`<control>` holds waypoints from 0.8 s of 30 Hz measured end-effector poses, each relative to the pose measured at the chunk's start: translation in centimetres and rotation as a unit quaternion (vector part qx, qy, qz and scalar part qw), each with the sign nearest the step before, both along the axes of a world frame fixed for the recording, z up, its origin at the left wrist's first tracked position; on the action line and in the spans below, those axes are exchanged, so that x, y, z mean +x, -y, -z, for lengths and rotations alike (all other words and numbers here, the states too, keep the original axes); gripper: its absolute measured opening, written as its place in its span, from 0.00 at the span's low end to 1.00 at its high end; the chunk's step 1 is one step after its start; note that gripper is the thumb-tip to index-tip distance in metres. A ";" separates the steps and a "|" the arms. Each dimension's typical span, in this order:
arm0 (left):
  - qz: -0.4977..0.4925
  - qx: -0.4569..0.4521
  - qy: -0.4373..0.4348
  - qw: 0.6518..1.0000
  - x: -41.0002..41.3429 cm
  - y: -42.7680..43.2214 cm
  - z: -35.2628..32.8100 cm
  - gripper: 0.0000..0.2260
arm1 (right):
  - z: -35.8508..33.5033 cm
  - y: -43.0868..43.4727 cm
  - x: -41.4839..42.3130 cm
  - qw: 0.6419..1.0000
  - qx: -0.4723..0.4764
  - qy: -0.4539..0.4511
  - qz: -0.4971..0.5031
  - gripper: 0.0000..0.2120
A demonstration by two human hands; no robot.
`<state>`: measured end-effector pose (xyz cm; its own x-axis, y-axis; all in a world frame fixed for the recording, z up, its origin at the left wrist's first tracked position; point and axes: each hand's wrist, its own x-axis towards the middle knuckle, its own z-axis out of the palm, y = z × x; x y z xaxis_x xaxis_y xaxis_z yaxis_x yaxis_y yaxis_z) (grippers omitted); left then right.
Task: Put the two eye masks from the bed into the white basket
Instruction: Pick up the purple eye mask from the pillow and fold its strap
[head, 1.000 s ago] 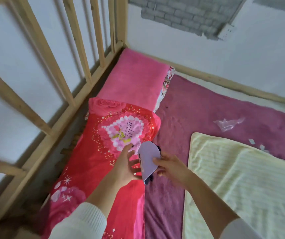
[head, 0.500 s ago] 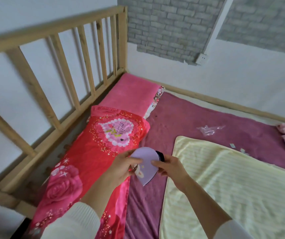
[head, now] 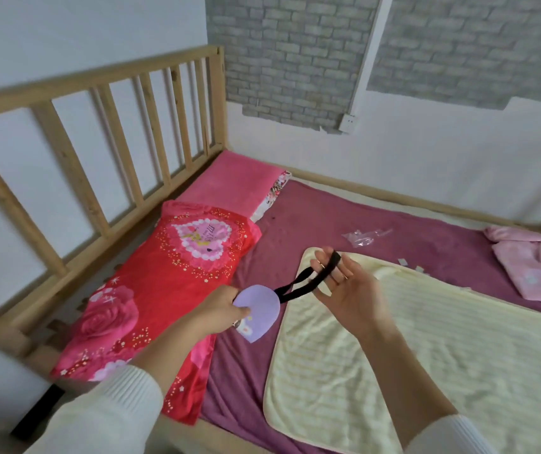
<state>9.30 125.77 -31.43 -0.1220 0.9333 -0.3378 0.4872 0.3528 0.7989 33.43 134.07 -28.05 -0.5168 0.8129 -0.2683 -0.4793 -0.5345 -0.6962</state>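
Note:
A lilac eye mask with a small cartoon print hangs folded above the bed, over the seam between the red pillow and the purple sheet. My left hand pinches its left side. Its black elastic strap is stretched up to the right and looped over the spread fingers of my right hand, palm turned toward me. Whether a second mask is folded in with it I cannot tell. No white basket is in view.
A red heart-print pillow and a pink pillow lie along the wooden headboard rails. A pale yellow striped blanket covers the near right. A clear plastic wrapper and a pink cloth lie further back.
Both hands held the folded mask close together before. Now my right hand has pulled the black strap out up and to the right, and the view has tilted up to show more wall.

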 end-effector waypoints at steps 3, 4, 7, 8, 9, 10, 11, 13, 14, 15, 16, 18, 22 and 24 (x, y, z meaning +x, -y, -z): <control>0.052 0.020 -0.026 0.998 2.1 1.0 -0.8 0.07 | -0.3 1.6 0.0 0.948 0.105 0.300 0.026 0.12; 0.055 0.033 -0.035 0.997 2.3 1.3 -1.1 0.09 | -0.3 2.0 0.4 0.850 0.202 0.486 0.006 0.13; 0.037 0.082 -0.065 0.994 2.3 2.0 -1.8 0.14 | -0.2 3.0 2.1 0.550 0.351 0.732 -0.197 0.17; 0.038 0.100 -0.079 0.991 2.3 2.3 -2.0 0.15 | -0.5 3.5 2.4 0.583 0.329 0.689 -0.279 0.15; 0.041 0.114 -0.091 0.988 2.3 2.6 -2.2 0.16 | -0.9 4.2 2.4 0.641 0.287 0.614 -0.360 0.13; 0.041 0.125 -0.104 0.986 2.3 3.0 -2.3 0.16 | -1.5 4.9 2.2 0.700 0.254 0.522 -0.416 0.10; 0.037 0.131 -0.113 0.984 2.3 3.3 -2.3 0.17 | -1.8 5.5 1.8 0.764 0.239 0.423 -0.425 0.08; 0.026 0.133 -0.114 0.984 2.1 4.2 -2.2 0.19 | -2.7 6.3 0.3 0.903 0.185 0.208 -0.326 0.10; 0.022 0.133 -0.107 0.985 2.0 4.7 -2.2 0.17 | -3.0 6.4 -0.5 0.946 0.163 0.147 -0.240 0.13; 0.020 0.134 -0.103 0.985 1.9 5.2 -2.3 0.14 | -3.0 6.4 -1.3 0.962 0.175 0.144 -0.150 0.17; 0.018 0.140 -0.101 0.985 1.9 5.6 -2.3 0.12 | -2.8 6.5 -2.1 0.952 0.215 0.204 -0.070 0.21; 0.014 0.150 -0.099 0.984 1.8 6.1 -2.5 0.14 | -2.6 7.2 -3.5 0.865 0.312 0.392 -0.013 0.21; -0.013 0.144 -0.066 0.987 1.4 7.2 -3.3 0.15 | -1.8 8.5 -5.2 0.711 0.445 0.536 -0.094 0.03; -0.018 0.151 -0.039 0.988 1.0 8.0 -3.6 0.13 | -1.8 8.6 -5.8 0.693 0.466 0.546 -0.071 0.03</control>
